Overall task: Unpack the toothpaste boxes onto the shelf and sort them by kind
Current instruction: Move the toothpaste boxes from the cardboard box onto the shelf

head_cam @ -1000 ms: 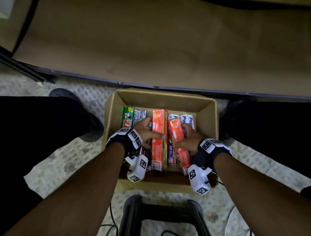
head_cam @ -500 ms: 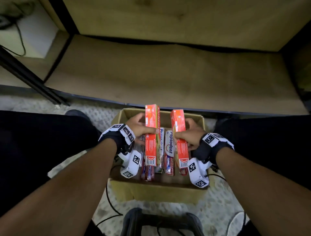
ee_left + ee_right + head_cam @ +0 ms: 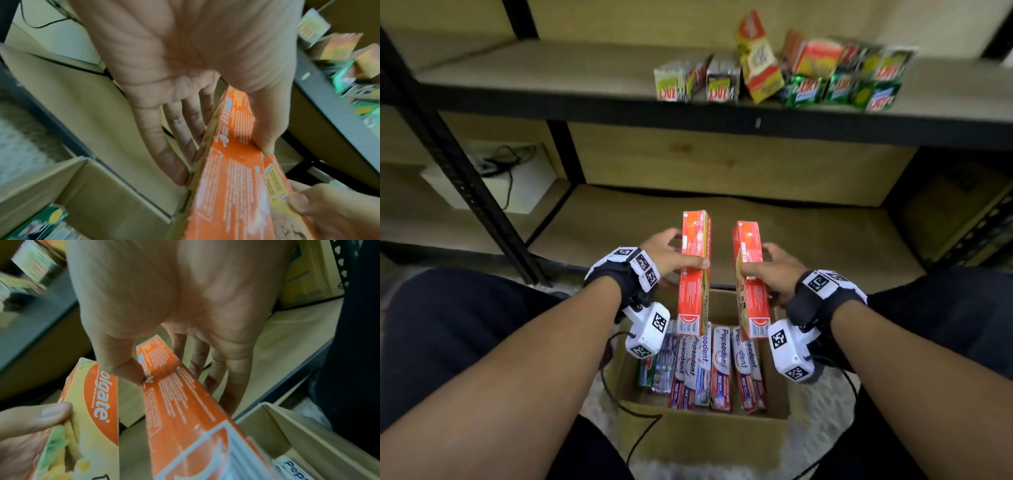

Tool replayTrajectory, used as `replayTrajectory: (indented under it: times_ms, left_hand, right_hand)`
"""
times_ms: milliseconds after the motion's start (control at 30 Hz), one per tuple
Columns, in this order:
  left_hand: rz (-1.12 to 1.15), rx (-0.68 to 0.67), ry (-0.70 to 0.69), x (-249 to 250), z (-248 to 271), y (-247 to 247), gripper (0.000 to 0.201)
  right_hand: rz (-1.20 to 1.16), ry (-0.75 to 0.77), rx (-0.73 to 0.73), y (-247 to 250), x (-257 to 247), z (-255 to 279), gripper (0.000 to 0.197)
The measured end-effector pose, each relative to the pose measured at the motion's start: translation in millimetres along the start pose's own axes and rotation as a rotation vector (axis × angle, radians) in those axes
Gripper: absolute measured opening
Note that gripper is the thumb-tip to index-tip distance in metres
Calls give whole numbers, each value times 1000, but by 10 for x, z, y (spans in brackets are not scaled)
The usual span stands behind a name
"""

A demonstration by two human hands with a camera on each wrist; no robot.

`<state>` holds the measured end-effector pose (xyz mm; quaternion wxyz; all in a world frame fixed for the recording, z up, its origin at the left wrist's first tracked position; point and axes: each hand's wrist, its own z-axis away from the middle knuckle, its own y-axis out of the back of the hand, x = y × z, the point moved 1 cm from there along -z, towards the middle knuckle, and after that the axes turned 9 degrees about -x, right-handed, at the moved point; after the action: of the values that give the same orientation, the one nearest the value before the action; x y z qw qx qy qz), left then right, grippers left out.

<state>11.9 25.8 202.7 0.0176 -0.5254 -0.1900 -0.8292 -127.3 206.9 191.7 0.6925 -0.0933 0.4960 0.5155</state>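
Observation:
My left hand grips an orange Colgate box between thumb and fingers, held lengthwise above the carton. Beside it my right hand grips a second orange Colgate box the same way. The left wrist view shows the thumb and fingers clamping the orange box; the right wrist view shows the same grip on the other box. Several white-and-red Pepsodent boxes lie in the carton, with a green box at its left.
The upper shelf holds a cluster of green, white and orange boxes at its right. The lower shelf board lies bare behind the hands. A black upright post stands at left. My dark-trousered legs flank the carton.
Both hands have lifted their orange boxes out of the carton and up toward the shelf. The head view has tilted upward, bringing the upper shelf into sight.

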Motion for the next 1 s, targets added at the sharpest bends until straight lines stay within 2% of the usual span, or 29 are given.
replayTrajectory:
  times_ms: [100,233,333,367,500,600,733,867,900,1000]
  left_hand:
    - [-37,48,-81,284,193,56,77]
    - [-19,115,-177,662,478,137,73]
    - [44,127,-232,941,673,208,66]
    - [46,132,-251,1039,734,231,65]
    - [43,161,-325,1394,883,360,65]
    - [68,176,-368,1646,890,469,71]
    - [-1,216,-420,1986,827,585,63]
    - [-105,300,-422,2286,647,739,60]
    - [-110,315,-418,2355,585,792,59]
    - [-140,346,-401,2569,385,966,51]
  right_hand:
    - [-29,58,16,101,-281,289,74]
    - [-31,151,60,229,-661,675,55]
    - [-10,217,125,356,-920,839,82]
    - [-4,237,136,405,-1001,879,85]
    - [32,304,162,572,-1375,1156,50]
    - [62,325,169,714,-1629,1222,47]
    - [98,357,195,879,-1953,1259,40]
    - [168,362,213,1059,-2312,1201,54]
    - [185,369,220,1119,-2397,1168,52]
    - [244,390,240,1290,-2648,1086,25]
